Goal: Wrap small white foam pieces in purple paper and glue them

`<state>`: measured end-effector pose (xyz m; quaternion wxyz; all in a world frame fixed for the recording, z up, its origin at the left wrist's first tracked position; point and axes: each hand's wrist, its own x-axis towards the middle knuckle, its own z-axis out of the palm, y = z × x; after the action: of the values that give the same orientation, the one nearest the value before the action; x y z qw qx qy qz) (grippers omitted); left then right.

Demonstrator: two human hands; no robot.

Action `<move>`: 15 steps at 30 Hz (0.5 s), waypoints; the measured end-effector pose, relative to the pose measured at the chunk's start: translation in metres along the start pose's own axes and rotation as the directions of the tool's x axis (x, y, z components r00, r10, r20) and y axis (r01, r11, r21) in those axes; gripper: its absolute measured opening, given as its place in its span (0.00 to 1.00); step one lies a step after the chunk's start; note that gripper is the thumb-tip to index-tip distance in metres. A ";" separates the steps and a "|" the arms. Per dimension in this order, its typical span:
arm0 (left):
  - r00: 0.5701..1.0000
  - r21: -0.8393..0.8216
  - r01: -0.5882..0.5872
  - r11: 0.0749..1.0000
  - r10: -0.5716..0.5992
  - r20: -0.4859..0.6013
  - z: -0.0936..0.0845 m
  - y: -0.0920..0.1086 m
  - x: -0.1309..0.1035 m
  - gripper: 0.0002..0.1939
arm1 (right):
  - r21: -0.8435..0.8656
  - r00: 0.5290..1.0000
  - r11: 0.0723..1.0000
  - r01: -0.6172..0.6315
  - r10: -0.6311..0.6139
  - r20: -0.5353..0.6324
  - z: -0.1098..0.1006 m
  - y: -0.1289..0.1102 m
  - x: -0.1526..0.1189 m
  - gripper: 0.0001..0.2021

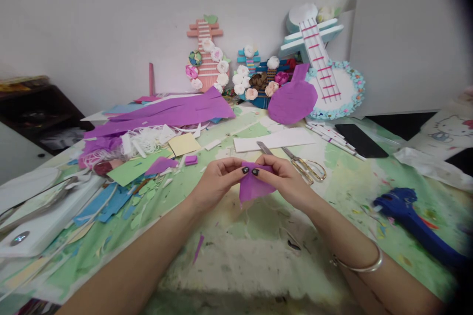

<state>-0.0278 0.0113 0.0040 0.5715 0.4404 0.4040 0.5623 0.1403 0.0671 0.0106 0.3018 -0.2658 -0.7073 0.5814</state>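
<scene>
Between my two hands is a small piece of purple crepe paper [254, 189], held up just above the table. My left hand [219, 179] pinches its upper left edge between thumb and fingers. Close beside it, my right hand [284, 177] pinches the same piece, so the two thumbs nearly meet. The paper's lower corner hangs free. Behind my right hand lie gold-handled scissors [314, 170], partly hidden by the fingers, next to a white foam strip [277, 139].
Paper-flower guitars, one coral [207, 56] and one white [332, 83], lean at the wall near a purple round shape [292, 101]. Purple crepe sheets [173, 110] and paper scraps lie left. A blue glue gun [410, 216] and black phone [361, 140] are right.
</scene>
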 end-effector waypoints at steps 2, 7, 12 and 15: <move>1.000 -0.023 -0.012 1.000 0.012 0.024 0.000 0.000 -0.001 0.10 | 0.010 1.000 1.000 -0.006 0.006 -0.013 0.000 0.000 0.000 0.11; 0.999 0.049 -0.032 0.998 0.031 0.015 -0.003 -0.002 -0.001 0.11 | 0.032 1.000 0.999 -0.014 0.015 -0.018 0.000 0.001 0.002 0.11; 1.000 0.050 -0.026 0.998 0.025 0.014 -0.004 -0.004 0.000 0.13 | 0.059 1.000 0.998 -0.005 0.006 -0.023 0.000 0.002 0.002 0.11; 0.999 -0.008 -0.037 0.999 0.037 0.039 -0.002 -0.003 0.001 0.15 | 0.058 1.000 0.998 0.007 -0.006 -0.016 0.000 0.002 0.001 0.12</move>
<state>-0.0291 0.0125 0.0000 0.5704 0.4565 0.3827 0.5655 0.1400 0.0679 0.0089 0.3170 -0.2592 -0.6886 0.5985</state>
